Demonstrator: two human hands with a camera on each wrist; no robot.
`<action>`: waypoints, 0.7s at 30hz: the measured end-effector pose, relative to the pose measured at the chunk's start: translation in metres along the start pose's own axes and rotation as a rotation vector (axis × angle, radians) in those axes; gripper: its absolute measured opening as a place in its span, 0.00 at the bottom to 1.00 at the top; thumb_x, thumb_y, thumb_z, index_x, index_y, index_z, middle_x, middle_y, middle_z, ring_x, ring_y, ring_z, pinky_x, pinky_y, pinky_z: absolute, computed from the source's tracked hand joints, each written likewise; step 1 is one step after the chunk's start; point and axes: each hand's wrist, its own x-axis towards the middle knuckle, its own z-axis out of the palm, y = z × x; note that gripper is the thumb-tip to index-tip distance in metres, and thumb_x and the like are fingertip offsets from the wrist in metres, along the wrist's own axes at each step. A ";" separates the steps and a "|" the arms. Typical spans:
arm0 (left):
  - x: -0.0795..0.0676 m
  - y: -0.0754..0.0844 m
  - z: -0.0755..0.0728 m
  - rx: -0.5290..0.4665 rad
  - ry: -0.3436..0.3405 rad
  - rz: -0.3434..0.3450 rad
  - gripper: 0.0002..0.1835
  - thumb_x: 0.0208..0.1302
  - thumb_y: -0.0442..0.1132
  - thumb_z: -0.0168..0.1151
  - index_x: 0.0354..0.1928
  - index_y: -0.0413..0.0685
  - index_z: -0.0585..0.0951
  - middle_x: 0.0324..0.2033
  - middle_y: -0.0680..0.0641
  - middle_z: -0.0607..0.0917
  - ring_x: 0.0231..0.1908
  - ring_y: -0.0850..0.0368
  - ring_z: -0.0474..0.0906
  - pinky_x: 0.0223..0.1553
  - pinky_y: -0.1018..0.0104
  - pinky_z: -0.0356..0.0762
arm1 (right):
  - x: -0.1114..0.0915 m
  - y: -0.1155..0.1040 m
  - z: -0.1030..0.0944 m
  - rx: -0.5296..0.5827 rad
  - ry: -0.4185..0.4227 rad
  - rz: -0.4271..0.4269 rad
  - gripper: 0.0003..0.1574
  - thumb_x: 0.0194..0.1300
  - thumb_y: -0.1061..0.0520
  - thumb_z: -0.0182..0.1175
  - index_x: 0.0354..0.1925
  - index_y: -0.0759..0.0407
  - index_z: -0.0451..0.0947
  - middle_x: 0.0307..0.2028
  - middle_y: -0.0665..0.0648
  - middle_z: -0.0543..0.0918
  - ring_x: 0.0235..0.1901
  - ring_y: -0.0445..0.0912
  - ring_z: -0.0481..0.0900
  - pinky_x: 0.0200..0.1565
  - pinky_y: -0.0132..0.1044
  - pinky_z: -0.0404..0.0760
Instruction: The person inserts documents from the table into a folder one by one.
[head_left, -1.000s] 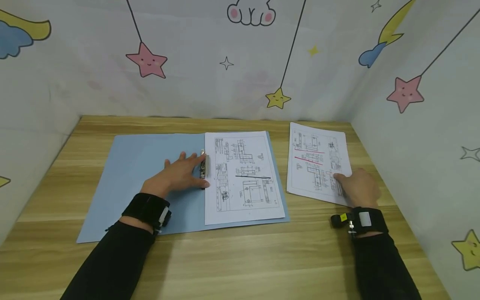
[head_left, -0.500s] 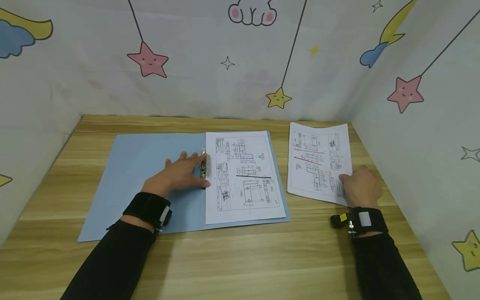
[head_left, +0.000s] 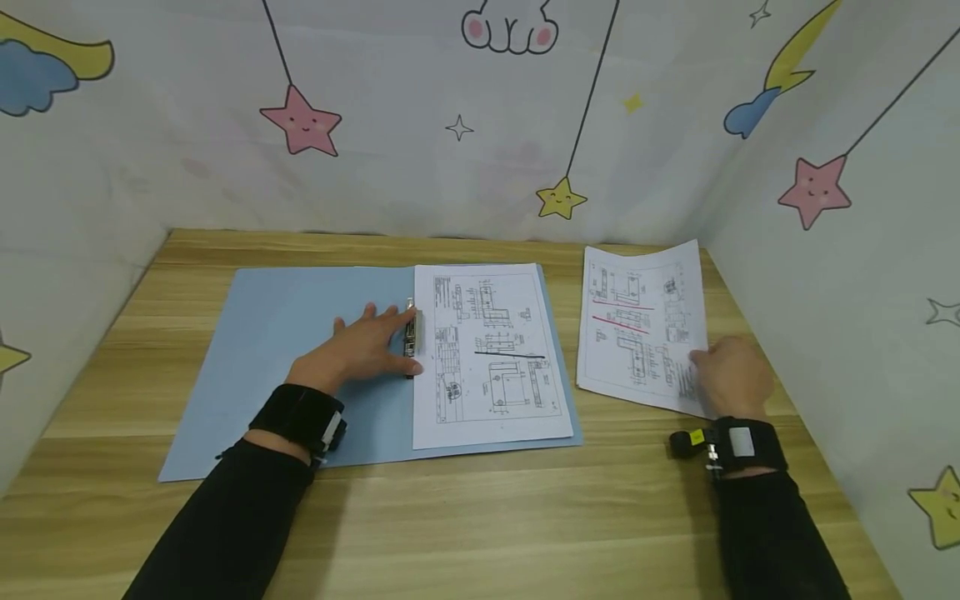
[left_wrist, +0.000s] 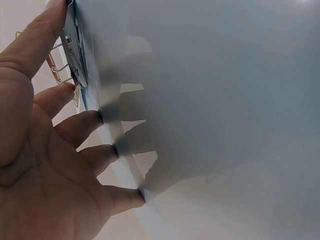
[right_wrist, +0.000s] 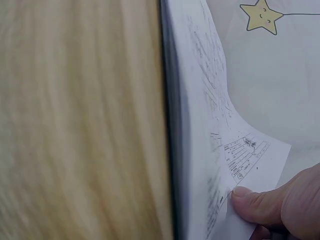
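A blue folder (head_left: 285, 308) lies spread out on the wooden table, with a sheet of technical drawings (head_left: 517, 417) on its right half. Along its fold runs a metal clip (head_left: 409, 337), whose metal rings show in the left wrist view. My left hand (head_left: 356, 350) rests across the fold with fingers spread, thumb and index finger by the clip. To the right, my right hand (head_left: 735, 379) pinches the right edge of the top drawing sheet (head_left: 637, 333) of a paper stack. In the right wrist view that sheet (right_wrist: 255, 165) curves upward, thumb on top; the other fingers are mostly hidden.
The table (head_left: 480, 525) ends against a pale back wall (head_left: 390, 192) and a right side wall (head_left: 877, 333), both printed with cartoon stars. Each wrist carries a black strap; a small camera (head_left: 682, 444) juts from the right one.
My right hand has shifted slightly right, and the right edge of the top sheet has lifted and curled up. The left hand stays in place on the folder.
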 end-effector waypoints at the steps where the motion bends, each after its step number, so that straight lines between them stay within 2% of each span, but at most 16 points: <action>1: 0.000 0.000 0.000 0.002 0.001 -0.001 0.54 0.37 0.70 0.59 0.68 0.63 0.50 0.70 0.41 0.51 0.67 0.35 0.35 0.57 0.23 0.33 | 0.000 0.000 0.000 0.006 -0.009 0.004 0.21 0.57 0.48 0.54 0.34 0.67 0.79 0.32 0.67 0.81 0.27 0.55 0.73 0.22 0.45 0.65; 6: 0.000 0.000 0.002 0.009 -0.001 0.003 0.54 0.38 0.70 0.58 0.68 0.63 0.49 0.70 0.41 0.51 0.67 0.36 0.35 0.57 0.23 0.34 | 0.000 0.001 -0.004 0.038 -0.065 0.048 0.23 0.58 0.47 0.54 0.39 0.66 0.79 0.31 0.65 0.81 0.26 0.53 0.71 0.22 0.44 0.66; 11: 0.000 0.001 0.002 0.005 0.002 0.007 0.53 0.39 0.70 0.58 0.68 0.64 0.50 0.70 0.41 0.51 0.67 0.36 0.35 0.58 0.23 0.35 | 0.001 0.002 -0.011 0.127 -0.039 0.032 0.26 0.61 0.44 0.50 0.43 0.64 0.79 0.36 0.66 0.82 0.29 0.53 0.72 0.23 0.42 0.67; 17: 0.000 0.001 0.001 0.011 0.003 -0.007 0.53 0.39 0.69 0.59 0.68 0.64 0.50 0.70 0.42 0.51 0.67 0.36 0.35 0.58 0.23 0.35 | 0.002 0.001 -0.025 0.300 -0.073 0.054 0.35 0.62 0.39 0.44 0.54 0.64 0.72 0.48 0.68 0.78 0.40 0.55 0.72 0.31 0.43 0.71; 21: 0.000 0.000 0.001 0.014 0.002 -0.007 0.53 0.39 0.69 0.59 0.68 0.64 0.50 0.70 0.41 0.51 0.67 0.36 0.35 0.58 0.23 0.35 | 0.002 0.000 -0.030 0.449 -0.088 0.136 0.36 0.60 0.38 0.45 0.56 0.61 0.70 0.51 0.64 0.76 0.41 0.51 0.71 0.30 0.38 0.72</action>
